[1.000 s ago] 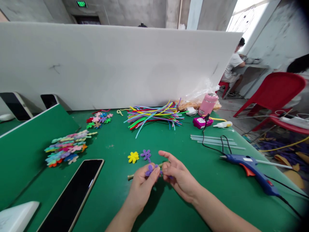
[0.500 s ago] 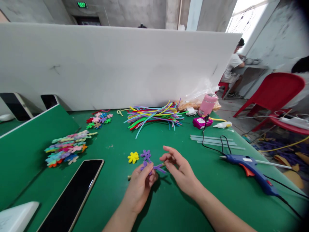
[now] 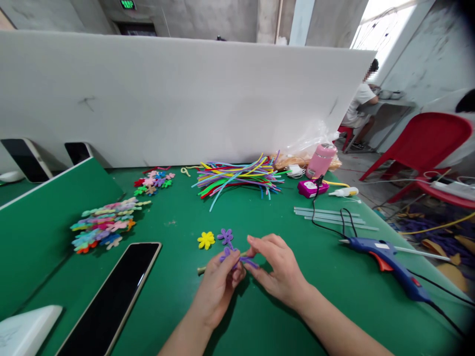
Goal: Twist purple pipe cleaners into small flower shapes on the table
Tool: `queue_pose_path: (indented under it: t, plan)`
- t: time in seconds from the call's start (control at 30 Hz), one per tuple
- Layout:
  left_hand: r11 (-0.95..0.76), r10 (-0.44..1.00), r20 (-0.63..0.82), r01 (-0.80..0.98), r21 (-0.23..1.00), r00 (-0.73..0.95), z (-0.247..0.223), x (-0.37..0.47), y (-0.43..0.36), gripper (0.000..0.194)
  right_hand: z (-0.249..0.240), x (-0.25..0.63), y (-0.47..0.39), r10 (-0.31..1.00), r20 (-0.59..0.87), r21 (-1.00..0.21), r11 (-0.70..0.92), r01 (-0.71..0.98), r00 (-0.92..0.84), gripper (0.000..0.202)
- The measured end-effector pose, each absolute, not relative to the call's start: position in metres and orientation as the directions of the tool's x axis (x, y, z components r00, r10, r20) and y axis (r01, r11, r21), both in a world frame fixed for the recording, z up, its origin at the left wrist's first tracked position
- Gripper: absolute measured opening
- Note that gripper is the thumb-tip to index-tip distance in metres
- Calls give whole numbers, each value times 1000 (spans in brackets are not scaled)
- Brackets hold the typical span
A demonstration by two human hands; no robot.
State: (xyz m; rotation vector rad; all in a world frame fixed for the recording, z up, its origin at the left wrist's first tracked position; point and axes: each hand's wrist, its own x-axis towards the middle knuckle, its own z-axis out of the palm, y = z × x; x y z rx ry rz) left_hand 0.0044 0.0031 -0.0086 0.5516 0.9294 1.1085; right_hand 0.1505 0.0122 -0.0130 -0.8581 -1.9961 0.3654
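Observation:
Thumb and fingers of my left hand (image 3: 218, 279) are closed on a purple pipe-cleaner flower (image 3: 224, 255) near the middle of the green table (image 3: 178, 306). A thin greenish stick (image 3: 201, 270) pokes out at the left of that hand. My right hand (image 3: 276, 264) is at the flower's right side, its fingertips pinched round the purple pipe-cleaner ends (image 3: 249, 261). Just behind my hands lie a finished purple flower (image 3: 225, 236) and a yellow flower (image 3: 206, 240).
Behind lies a bundle of coloured pipe cleaners (image 3: 237, 179). At left are flower piles (image 3: 106, 225) and a phone (image 3: 115, 296). A blue glue gun (image 3: 389, 262), glue sticks (image 3: 328, 215) and a pink bottle (image 3: 320, 160) are at right. A person (image 3: 361, 101) sits beyond.
My right hand has moved slightly left and down, and its fingers have closed on the purple ends. My left hand keeps its hold. The view has shifted slightly.

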Motion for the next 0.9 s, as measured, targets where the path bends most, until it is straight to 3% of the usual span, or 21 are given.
queue_pose_path:
  t: [0.13,0.23,0.37,0.43,0.5,0.63,0.7,0.9]
  plan:
    - [364,930,-344,-473,803,131,-9,4,2,29,-14,150,11,703,628,-573,708,413,-335,61]
    - [337,939,-327,-447,828,102,-8,3,1,26,-16,147,8,771,576,-688,637,349,-270,57]
    - [251,968,-245,-344,905,62,-10,2,0,21,-13,140,6,932,327,-935,343,91,-154,55]
    - [184,983,-175,-228,956,58,-11,1,0,22,-10,137,7,974,161,-985,150,-81,-161,56]
    - [102,993,-96,-85,991,66,-10,0,1,25,-6,136,8,983,-7,-968,-53,-247,-183,56]
    - [-63,995,55,93,994,85,-4,0,0,28,-2,135,11,924,-297,-795,-380,-473,-242,49]
    - [-59,996,53,90,994,65,-3,1,0,27,-2,135,11,916,-311,-773,-398,-493,-252,47]
    - [223,973,-204,-192,956,112,-6,0,-1,25,-2,135,11,964,-73,-906,-171,-388,-256,52]
